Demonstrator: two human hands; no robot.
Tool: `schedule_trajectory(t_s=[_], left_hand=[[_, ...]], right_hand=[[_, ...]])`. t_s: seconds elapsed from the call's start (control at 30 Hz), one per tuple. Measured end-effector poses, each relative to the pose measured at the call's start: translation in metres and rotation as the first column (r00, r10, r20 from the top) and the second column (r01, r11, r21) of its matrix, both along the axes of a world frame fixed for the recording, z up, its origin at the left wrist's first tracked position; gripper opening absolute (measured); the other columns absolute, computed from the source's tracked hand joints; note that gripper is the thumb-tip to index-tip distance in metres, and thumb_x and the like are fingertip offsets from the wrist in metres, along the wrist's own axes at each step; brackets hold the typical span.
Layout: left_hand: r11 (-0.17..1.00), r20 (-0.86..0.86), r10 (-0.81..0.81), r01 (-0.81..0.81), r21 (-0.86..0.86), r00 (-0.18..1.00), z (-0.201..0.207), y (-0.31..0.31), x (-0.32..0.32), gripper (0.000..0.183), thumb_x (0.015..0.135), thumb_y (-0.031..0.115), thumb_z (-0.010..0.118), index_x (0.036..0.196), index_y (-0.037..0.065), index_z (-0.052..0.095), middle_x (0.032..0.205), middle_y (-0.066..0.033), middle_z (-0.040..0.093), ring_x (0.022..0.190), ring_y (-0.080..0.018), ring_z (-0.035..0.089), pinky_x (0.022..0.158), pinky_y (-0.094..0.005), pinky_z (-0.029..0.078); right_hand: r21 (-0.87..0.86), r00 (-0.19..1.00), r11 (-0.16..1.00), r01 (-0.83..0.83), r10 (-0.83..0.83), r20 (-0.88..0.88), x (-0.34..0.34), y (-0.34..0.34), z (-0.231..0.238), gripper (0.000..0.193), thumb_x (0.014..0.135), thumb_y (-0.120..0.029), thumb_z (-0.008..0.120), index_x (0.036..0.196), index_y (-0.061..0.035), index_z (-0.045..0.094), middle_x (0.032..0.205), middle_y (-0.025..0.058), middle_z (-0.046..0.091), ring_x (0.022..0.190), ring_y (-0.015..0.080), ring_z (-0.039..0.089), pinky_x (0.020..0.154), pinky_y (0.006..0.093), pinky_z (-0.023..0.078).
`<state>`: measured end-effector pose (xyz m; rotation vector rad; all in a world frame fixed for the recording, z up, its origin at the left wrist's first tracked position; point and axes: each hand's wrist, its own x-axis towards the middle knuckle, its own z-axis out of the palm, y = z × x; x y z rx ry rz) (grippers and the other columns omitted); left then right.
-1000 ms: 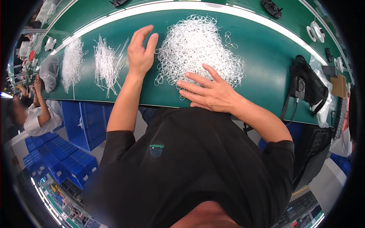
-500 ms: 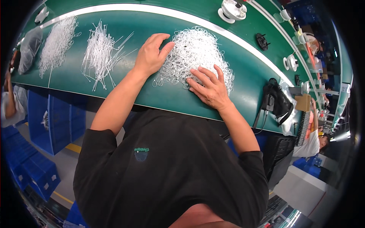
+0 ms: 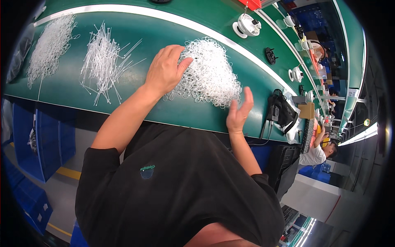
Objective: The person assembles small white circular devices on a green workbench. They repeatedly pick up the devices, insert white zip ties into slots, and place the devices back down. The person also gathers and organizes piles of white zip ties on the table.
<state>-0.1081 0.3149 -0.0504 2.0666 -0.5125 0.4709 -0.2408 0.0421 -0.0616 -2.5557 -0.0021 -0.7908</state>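
A heap of white cable ties closed into small loops (image 3: pixel 212 70) lies on the green worktable in front of me. Against its left edge my left hand (image 3: pixel 166 68) rests, fingers curved together and thumb apart, holding nothing I can see. My right hand (image 3: pixel 239 113) is off the heap's lower right corner, raised edge-on with thumb and fingers apart and nothing between them. Left of the heap lies a pile of straight white cable ties (image 3: pixel 101 61). A further pile of looped ties (image 3: pixel 49 49) spreads at the far left.
Beyond a white strip, white round fixtures (image 3: pixel 248 26) and black parts (image 3: pixel 270 55) sit on the green surface. At right lie a black bag (image 3: pixel 281 111) and a cardboard box (image 3: pixel 306 110). Blue bins (image 3: pixel 31 140) stand below left. A person (image 3: pixel 317 154) is at far right.
My right hand has lifted off the loops and moved to their lower right, turning edge-on. My left hand stays by the left edge. The heap looks narrower at right, and the view has shifted.
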Motion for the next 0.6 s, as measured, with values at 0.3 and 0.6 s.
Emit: schedule_trajectory(t_s=[0.3, 0.6], left_hand=[[0.993, 0.067, 0.062, -0.068, 0.092, 0.996, -0.018, -0.020, -0.008, 0.048, 0.089, 0.030, 0.068, 0.125, 0.001, 0.054, 0.126, -0.0185, 0.055, 0.117, -0.0366, 0.051, 0.102, -0.0504, 0.036], [1.000, 0.201, -0.004, 0.002, 0.013, 0.980, -0.006, -0.031, -0.005, 0.039, 0.085, 0.024, 0.073, 0.115, 0.003, 0.059, 0.119, -0.0135, 0.058, 0.115, -0.0328, 0.053, 0.101, -0.0464, 0.037]], right_hand=[[0.459, 0.966, 0.850, 0.258, -0.220, -0.135, 0.037, 0.000, -0.017, 0.057, 0.105, -0.034, 0.046, 0.145, 0.0046, 0.037, 0.147, 0.0224, 0.041, 0.136, 0.0330, 0.040, 0.114, 0.0414, 0.030], [0.539, 0.973, 0.813, 0.218, -0.226, -0.052, 0.060, 0.009, -0.014, 0.051, 0.105, -0.030, 0.046, 0.142, 0.0051, 0.041, 0.144, 0.0206, 0.044, 0.134, 0.0296, 0.042, 0.113, 0.0401, 0.031]])
